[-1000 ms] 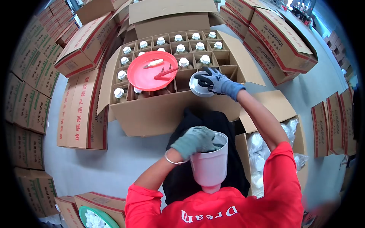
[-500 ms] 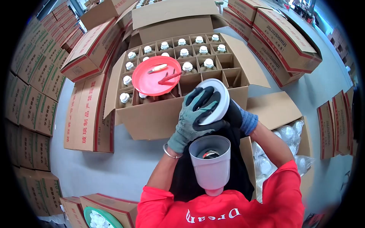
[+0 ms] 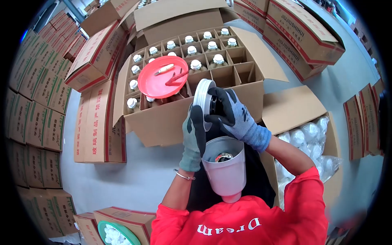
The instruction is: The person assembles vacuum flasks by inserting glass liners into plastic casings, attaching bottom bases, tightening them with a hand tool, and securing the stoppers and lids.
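Both gloved hands hold a white round lid (image 3: 201, 100) upright on edge above the lap. My left hand (image 3: 193, 136) presses its fingers against the lid's left and lower side. My right hand (image 3: 236, 118) grips the black part on the lid's right face. Just below, a white tub (image 3: 224, 175) with a narrow base stands open between the legs, with something shiny and partly red inside. In front is a divided carton (image 3: 163, 126) of white-capped bottles (image 3: 196, 64). A red plate (image 3: 157, 87) on it bears a white-handled tool (image 3: 164, 69) and a red tool (image 3: 177, 77).
At the right an open box (image 3: 332, 179) holds plastic-wrapped white items (image 3: 310, 134). A green basin (image 3: 130, 236) of small white pieces sits at the lower left. Closed cartons (image 3: 100, 130) stand on the left, with more cartons (image 3: 302, 32) at the back right.
Over the last second the lid came from the carton's front edge to both hands above the tub. My left hand left the tub's mouth. Since half a second ago the lid has turned more upright.
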The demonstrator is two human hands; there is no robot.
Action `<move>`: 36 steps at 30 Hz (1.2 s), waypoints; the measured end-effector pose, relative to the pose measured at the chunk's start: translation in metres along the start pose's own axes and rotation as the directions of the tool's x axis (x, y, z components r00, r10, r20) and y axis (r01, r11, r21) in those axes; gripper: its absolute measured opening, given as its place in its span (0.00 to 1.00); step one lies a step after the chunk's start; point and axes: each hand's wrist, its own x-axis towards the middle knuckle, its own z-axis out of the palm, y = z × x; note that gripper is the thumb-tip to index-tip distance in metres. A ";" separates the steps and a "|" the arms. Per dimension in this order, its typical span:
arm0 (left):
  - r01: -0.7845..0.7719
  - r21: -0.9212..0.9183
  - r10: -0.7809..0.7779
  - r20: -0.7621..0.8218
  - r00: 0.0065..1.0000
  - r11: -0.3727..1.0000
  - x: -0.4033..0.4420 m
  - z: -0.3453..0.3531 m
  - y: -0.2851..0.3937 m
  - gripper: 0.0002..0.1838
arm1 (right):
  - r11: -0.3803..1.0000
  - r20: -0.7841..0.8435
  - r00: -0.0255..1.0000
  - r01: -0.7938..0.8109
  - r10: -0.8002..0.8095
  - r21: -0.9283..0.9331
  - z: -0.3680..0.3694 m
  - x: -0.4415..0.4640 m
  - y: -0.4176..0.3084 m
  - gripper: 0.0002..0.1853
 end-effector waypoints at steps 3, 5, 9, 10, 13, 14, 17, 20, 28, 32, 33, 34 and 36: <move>0.010 -0.181 0.001 0.061 0.998 0.983 -0.004 0.003 -0.004 0.38 | 0.999 -0.008 0.999 -0.046 0.046 -0.019 0.001 0.000 -0.006 0.38; 0.136 -0.590 0.002 0.227 0.974 0.796 -0.007 0.014 0.009 0.38 | 0.995 0.021 0.997 -0.069 0.071 -0.065 -0.007 0.008 -0.015 0.35; -0.427 0.010 0.427 0.014 0.904 0.904 -0.001 0.026 0.016 0.31 | 0.976 -0.153 0.964 0.214 -0.219 -0.051 -0.005 0.034 -0.004 0.29; -0.644 0.538 0.746 0.044 0.665 0.543 0.005 0.029 0.024 0.30 | 0.887 -0.082 0.994 -0.026 0.072 0.461 -0.009 0.038 -0.004 0.24; -0.773 0.628 0.646 0.554 0.525 0.089 0.013 0.001 0.048 0.28 | -0.022 0.469 0.824 -0.489 0.318 0.872 -0.017 0.037 -0.002 0.17; -0.839 0.544 0.539 0.710 0.453 -0.010 0.015 -0.008 0.054 0.33 | -0.003 0.541 0.793 -0.563 0.281 0.827 -0.019 0.025 0.010 0.17; -0.875 0.479 0.314 0.821 0.477 0.077 0.004 -0.015 0.046 0.34 | 0.060 0.722 0.664 -0.743 0.196 0.667 -0.028 -0.020 0.056 0.16; -0.789 0.401 0.308 0.762 0.570 0.466 0.006 -0.036 0.018 0.36 | 0.669 0.612 0.750 -0.591 0.251 0.450 -0.033 -0.027 0.059 0.18; -0.635 0.393 0.040 0.830 0.556 0.666 -0.012 -0.048 -0.006 0.33 | 0.991 0.388 0.912 0.108 -0.132 0.084 -0.020 -0.051 0.047 0.17; -0.536 0.401 0.030 0.780 0.625 0.743 -0.023 -0.050 -0.014 0.30 | 0.985 0.364 0.916 0.133 -0.166 0.114 0.011 -0.071 0.046 0.20; -0.440 0.430 -0.013 0.727 0.687 0.788 -0.030 -0.050 -0.014 0.30 | 0.988 0.380 0.917 0.073 -0.120 0.135 0.011 -0.069 0.042 0.20; -0.595 0.528 0.012 0.742 0.670 0.607 -0.033 -0.049 -0.012 0.30 | 0.988 0.397 0.915 0.014 -0.075 0.156 0.010 -0.066 0.038 0.20; -0.776 0.615 0.041 0.780 0.625 0.139 -0.042 -0.043 0.002 0.31 | 0.989 0.389 0.911 0.101 -0.134 0.104 0.008 -0.061 0.031 0.20</move>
